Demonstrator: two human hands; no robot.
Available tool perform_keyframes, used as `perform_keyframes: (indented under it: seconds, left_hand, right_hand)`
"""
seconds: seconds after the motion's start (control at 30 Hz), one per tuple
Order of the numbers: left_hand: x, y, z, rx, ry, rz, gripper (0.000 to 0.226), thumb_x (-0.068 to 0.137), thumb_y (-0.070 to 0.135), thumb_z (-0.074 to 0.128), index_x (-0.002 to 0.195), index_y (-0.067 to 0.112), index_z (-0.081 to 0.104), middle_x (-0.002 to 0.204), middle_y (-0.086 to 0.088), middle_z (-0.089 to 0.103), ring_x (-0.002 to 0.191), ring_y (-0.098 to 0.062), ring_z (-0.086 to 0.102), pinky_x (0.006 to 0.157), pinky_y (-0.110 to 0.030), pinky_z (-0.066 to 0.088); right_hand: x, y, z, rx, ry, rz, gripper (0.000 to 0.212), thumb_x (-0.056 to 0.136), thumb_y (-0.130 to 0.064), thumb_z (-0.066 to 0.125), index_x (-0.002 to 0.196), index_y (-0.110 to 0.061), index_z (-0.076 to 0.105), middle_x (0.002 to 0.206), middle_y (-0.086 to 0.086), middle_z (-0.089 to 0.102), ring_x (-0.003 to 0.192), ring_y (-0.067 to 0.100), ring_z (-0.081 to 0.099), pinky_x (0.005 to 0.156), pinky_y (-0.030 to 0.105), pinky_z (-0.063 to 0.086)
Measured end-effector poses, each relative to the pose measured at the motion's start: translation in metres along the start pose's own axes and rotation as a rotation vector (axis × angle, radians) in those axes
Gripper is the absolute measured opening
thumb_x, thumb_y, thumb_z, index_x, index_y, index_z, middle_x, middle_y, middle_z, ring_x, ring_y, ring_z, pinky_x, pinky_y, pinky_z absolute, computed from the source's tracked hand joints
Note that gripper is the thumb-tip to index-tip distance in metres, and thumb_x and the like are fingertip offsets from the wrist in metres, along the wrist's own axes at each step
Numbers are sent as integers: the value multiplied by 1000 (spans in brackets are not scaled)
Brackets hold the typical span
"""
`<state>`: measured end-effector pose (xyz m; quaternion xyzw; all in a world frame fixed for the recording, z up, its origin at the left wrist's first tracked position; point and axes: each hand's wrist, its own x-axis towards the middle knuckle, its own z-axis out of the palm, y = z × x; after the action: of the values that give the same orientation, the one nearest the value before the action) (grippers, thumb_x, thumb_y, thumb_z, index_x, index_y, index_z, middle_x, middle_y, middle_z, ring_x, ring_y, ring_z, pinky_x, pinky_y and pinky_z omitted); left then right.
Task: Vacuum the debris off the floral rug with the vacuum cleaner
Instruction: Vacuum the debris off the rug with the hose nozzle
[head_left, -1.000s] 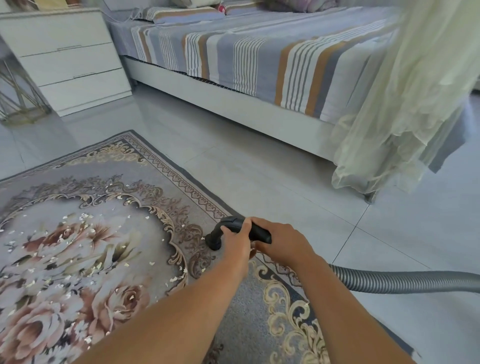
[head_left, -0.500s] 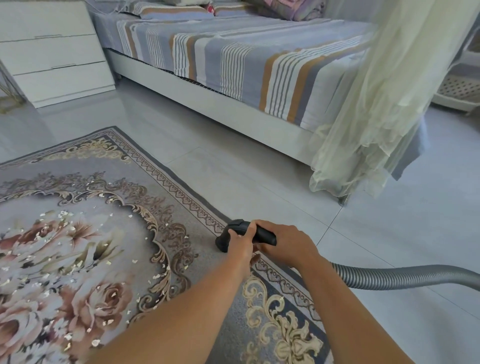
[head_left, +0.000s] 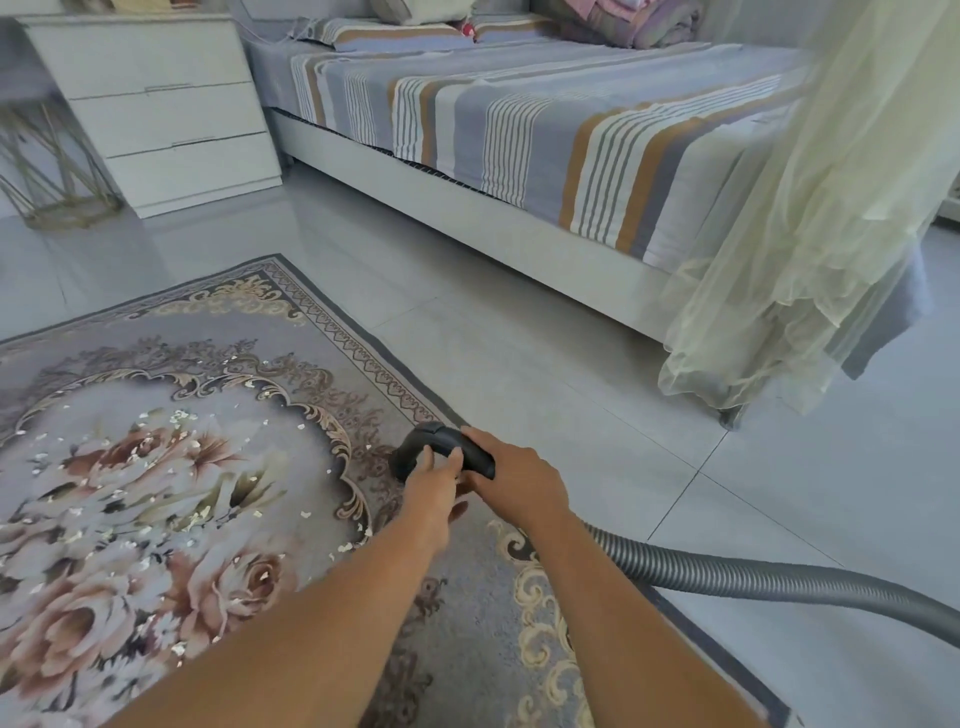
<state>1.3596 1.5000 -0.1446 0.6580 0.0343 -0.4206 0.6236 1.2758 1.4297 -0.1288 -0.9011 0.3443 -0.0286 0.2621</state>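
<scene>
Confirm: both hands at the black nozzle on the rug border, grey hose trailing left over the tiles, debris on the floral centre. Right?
No: the head view shows the grey hose trailing right over the tiles, not left. The left hand and right hand are at the black nozzle on the rug border, debris on the floral centre.

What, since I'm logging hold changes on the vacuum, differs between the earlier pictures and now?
The left grip has loosened: its fingers, curled round the black vacuum handle earlier, now lie straighter and only touch it. The right grip still holds the handle, which stays near the floral rug's edge. The debris and the grey hose look unchanged.
</scene>
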Motion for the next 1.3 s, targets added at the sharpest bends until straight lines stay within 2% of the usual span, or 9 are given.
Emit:
perform_keyframes:
  seconds: [0.13, 0.37, 0.53, 0.63, 0.8, 0.97, 1.03, 1.1, 1.3]
  left_hand:
    - [5, 7, -29, 64, -1, -7, 46, 102, 20, 48, 147, 23, 39, 107, -4, 70, 94, -22, 66, 65, -30, 46]
    - [-11, 12, -76, 313, 94, 10, 28, 101, 15, 47, 128, 11, 57, 87, -3, 67, 66, -12, 63, 56, -24, 43]
    - [-41, 31, -97, 539, 47, 24, 30, 102, 18, 47, 129, 9, 57, 103, -5, 68, 87, -18, 66, 64, -24, 47]
    - [-69, 47, -110, 616, -13, -3, 34, 103, 8, 40, 136, 2, 49, 113, -14, 65, 98, -26, 65, 53, -17, 47]
    - [-96, 62, -140, 917, 37, 69, 31, 95, 5, 52, 124, 7, 63, 114, -15, 69, 103, -28, 67, 82, -32, 54]
    - [-96, 49, -166, 936, 33, 117, 23, 94, 14, 56, 114, 12, 67, 95, -9, 74, 77, -26, 71, 60, -21, 49]
    - [-97, 42, -175, 984, 27, 134, 22, 96, 13, 54, 114, 13, 66, 89, -3, 70, 57, -9, 64, 45, -11, 42]
    - [-94, 39, -184, 1037, 14, 177, 25, 97, 11, 52, 117, 11, 65, 96, -6, 68, 58, -1, 54, 35, -5, 35]
    - [-79, 46, -200, 1358, -117, 216, 32, 98, 14, 46, 127, 16, 59, 117, -4, 65, 82, -18, 61, 63, -19, 43]
  right_hand:
    - [17, -13, 19, -28, 22, 53, 57, 92, -47, 51, 143, -53, 26, 119, 2, 64, 103, 25, 63, 84, 38, 52]
    - [20, -37, 42, -111, 43, 21, 56, 96, -40, 48, 146, -46, 24, 112, 2, 65, 96, 25, 64, 69, 33, 47]
    - [24, -50, 52, -94, 32, 48, 59, 97, -42, 47, 149, -45, 20, 115, 2, 64, 95, 24, 64, 71, 32, 51]
    - [21, -53, 58, -92, 17, 50, 63, 95, -39, 49, 150, -44, 19, 110, 3, 65, 90, 24, 65, 73, 35, 55]
    - [15, -49, 61, -57, 3, 38, 67, 94, -34, 52, 151, -44, 19, 89, 0, 64, 73, 19, 62, 64, 32, 56]
    - [9, -45, 62, -54, -3, 77, 68, 96, -38, 50, 152, -46, 13, 95, 0, 65, 71, 19, 60, 58, 27, 50]
    - [3, -47, 63, -13, 6, 78, 68, 96, -35, 52, 152, -45, 15, 94, 0, 64, 71, 18, 61, 58, 28, 52]
    - [-7, -44, 64, 38, 21, 87, 66, 95, -32, 52, 151, -45, 18, 91, -2, 61, 70, 19, 62, 62, 33, 57]
    - [-33, -38, 59, 25, -4, 144, 63, 96, -39, 49, 150, -46, 17, 87, 0, 64, 61, 19, 65, 57, 33, 59]
